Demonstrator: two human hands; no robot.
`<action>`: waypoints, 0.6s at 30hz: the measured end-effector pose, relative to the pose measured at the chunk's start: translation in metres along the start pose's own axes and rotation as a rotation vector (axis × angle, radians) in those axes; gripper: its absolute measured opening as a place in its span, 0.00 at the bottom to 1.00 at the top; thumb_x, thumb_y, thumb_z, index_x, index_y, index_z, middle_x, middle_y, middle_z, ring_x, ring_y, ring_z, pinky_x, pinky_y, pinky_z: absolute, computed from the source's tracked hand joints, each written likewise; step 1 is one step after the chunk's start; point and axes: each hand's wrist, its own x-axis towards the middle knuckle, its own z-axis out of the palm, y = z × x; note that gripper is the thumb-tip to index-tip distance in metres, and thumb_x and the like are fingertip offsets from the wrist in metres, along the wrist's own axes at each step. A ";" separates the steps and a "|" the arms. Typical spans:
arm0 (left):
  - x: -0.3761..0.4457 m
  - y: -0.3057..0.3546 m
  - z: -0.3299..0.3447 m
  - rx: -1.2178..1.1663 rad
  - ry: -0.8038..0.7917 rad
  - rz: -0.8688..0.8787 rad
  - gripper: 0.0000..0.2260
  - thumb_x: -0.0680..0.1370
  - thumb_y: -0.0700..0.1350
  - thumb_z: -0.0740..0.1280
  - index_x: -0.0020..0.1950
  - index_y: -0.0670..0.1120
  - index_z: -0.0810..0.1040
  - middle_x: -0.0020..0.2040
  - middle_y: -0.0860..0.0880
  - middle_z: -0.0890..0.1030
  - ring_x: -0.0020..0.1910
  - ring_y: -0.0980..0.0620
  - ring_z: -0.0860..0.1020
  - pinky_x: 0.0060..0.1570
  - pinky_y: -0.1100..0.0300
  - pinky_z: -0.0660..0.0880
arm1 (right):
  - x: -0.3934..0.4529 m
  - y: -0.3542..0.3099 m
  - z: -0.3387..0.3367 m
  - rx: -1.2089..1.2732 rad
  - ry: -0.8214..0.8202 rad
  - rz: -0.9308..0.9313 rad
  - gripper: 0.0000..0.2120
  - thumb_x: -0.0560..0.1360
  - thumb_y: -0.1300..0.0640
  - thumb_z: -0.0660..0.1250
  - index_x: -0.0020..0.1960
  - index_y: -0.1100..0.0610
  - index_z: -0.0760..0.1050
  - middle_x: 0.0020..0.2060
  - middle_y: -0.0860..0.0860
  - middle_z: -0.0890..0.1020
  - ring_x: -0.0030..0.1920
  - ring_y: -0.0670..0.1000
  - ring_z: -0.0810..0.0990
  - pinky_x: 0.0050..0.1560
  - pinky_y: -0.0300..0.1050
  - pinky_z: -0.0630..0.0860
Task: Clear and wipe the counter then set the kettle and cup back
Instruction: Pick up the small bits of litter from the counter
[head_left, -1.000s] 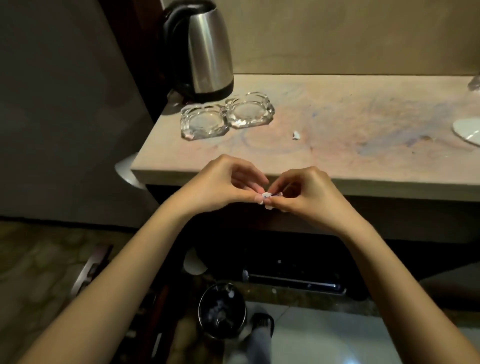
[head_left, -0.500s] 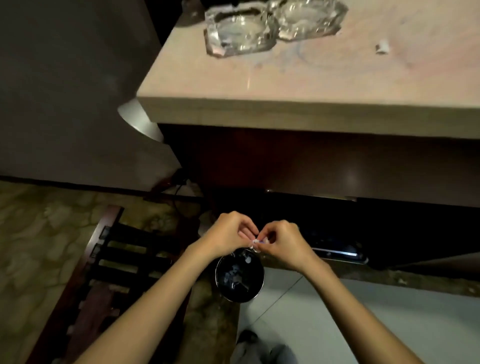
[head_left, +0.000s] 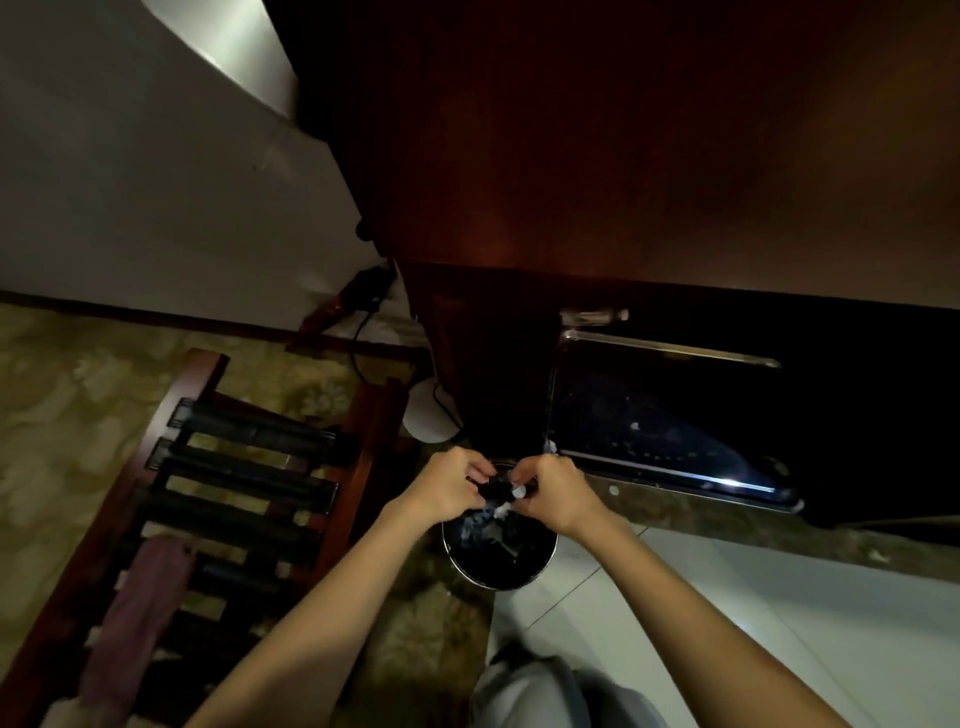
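Observation:
My two hands hover close together over a small round black bin (head_left: 540, 564) on the floor. Between finger and thumb, my right hand (head_left: 558, 496) pinches a small white paper scrap (head_left: 518, 491). My left hand (head_left: 444, 488) is a short gap to its left, fingers curled, with nothing visible in them. More white bits (head_left: 500, 513) show just below the fingers, inside the bin. The counter top, the kettle and the cup are out of view.
The dark wooden cabinet front (head_left: 571, 156) fills the top. A black glass-fronted unit (head_left: 675, 431) sits low at the right. At the left lies a slatted wooden rack (head_left: 234, 493) with a purple cloth (head_left: 140, 608) on it. White floor tiles (head_left: 727, 623) are at the lower right.
The view has tipped down from the counter to the floor. Both hands sank with the scrap to just above the bin, and their fingertips have drawn slightly apart.

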 end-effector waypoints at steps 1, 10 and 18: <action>-0.003 -0.002 -0.001 -0.005 -0.001 -0.007 0.17 0.71 0.34 0.72 0.59 0.44 0.78 0.54 0.45 0.80 0.49 0.52 0.79 0.52 0.61 0.76 | -0.002 0.001 -0.003 0.009 -0.003 -0.002 0.20 0.70 0.58 0.73 0.61 0.57 0.77 0.57 0.51 0.81 0.59 0.50 0.78 0.59 0.40 0.72; -0.086 0.082 -0.070 0.005 -0.024 0.136 0.16 0.71 0.39 0.74 0.58 0.46 0.79 0.51 0.49 0.80 0.51 0.53 0.80 0.55 0.62 0.76 | -0.085 -0.052 -0.109 0.143 0.035 -0.066 0.15 0.71 0.59 0.72 0.58 0.53 0.77 0.47 0.44 0.79 0.42 0.41 0.80 0.41 0.29 0.73; -0.193 0.218 -0.162 0.250 -0.041 0.400 0.17 0.71 0.43 0.74 0.59 0.50 0.79 0.50 0.54 0.81 0.48 0.58 0.80 0.53 0.62 0.77 | -0.185 -0.143 -0.249 -0.029 0.106 -0.218 0.12 0.71 0.54 0.74 0.53 0.50 0.79 0.45 0.43 0.81 0.44 0.41 0.81 0.46 0.35 0.77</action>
